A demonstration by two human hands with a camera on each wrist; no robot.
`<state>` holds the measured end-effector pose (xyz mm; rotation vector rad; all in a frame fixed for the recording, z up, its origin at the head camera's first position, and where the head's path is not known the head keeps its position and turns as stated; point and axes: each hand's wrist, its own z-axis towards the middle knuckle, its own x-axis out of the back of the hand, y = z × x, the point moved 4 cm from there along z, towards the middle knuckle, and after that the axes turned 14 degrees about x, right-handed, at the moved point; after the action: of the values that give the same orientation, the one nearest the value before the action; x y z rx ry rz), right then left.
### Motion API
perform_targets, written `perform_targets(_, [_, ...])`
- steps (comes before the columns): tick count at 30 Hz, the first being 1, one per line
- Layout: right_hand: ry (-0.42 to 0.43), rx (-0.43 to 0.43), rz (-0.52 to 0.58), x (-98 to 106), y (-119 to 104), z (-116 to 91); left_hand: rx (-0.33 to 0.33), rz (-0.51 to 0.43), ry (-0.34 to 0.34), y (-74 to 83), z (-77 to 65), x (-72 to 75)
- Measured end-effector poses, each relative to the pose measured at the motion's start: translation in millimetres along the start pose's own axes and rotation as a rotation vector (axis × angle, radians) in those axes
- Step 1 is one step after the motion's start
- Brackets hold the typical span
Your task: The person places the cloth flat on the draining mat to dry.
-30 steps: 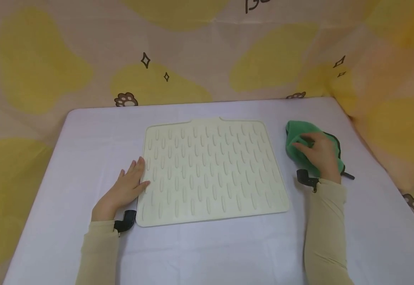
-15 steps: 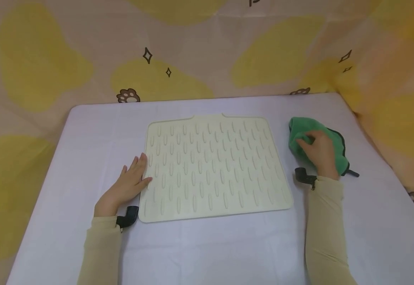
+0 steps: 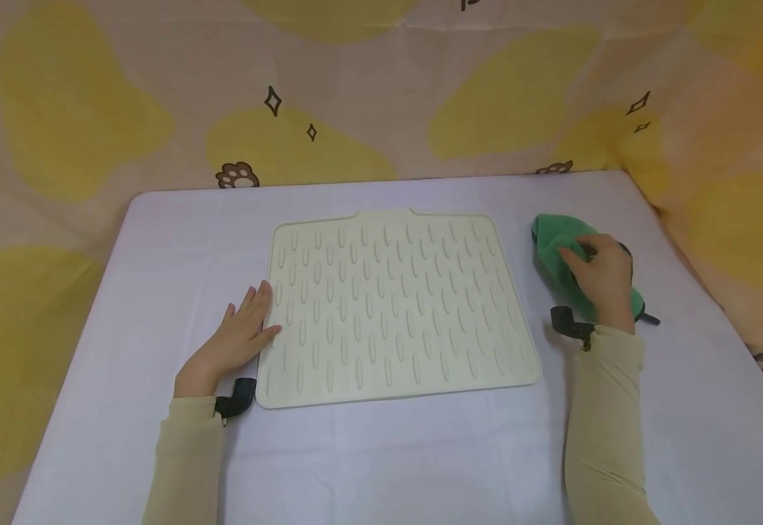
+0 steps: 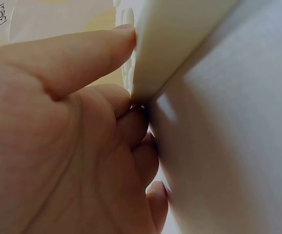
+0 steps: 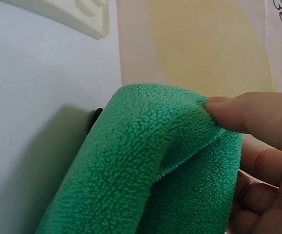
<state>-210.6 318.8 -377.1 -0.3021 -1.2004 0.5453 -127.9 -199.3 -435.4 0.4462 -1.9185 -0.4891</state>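
A cream drying mat (image 3: 388, 306) with rows of raised oval ridges lies flat on the white-covered table. Along its left edge rests my left hand (image 3: 233, 339), fingers extended and thumb on the top surface; in the left wrist view the thumb (image 4: 116, 46) touches the mat's edge (image 4: 175, 34) from above. To the right of the mat, a crumpled green towel (image 3: 554, 251) with dark trim sits partly beneath my right hand (image 3: 604, 277). The right wrist view shows thumb and fingers pinching a raised fold of the fluffy green towel (image 5: 121, 146).
A white cloth covers the table (image 3: 394, 467). Behind and to the right hangs a patterned curtain (image 3: 355, 87) with yellow patches and paw prints. A black wrist camera (image 3: 242, 397) sits beside the mat's lower left corner; another black wrist camera (image 3: 568, 324) is close to the towel.
My right hand has shifted slightly right over the towel and its thumb and fingers have drawn closer on a fold. The left hand stays at the mat's edge. The head view has tilted slightly.
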Motion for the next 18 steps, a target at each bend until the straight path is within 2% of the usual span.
perform_targets(18, [0.105,0.057,0.02,13,-19,2,0.031,0.005,-0.003,-0.3,-0.1,0.0])
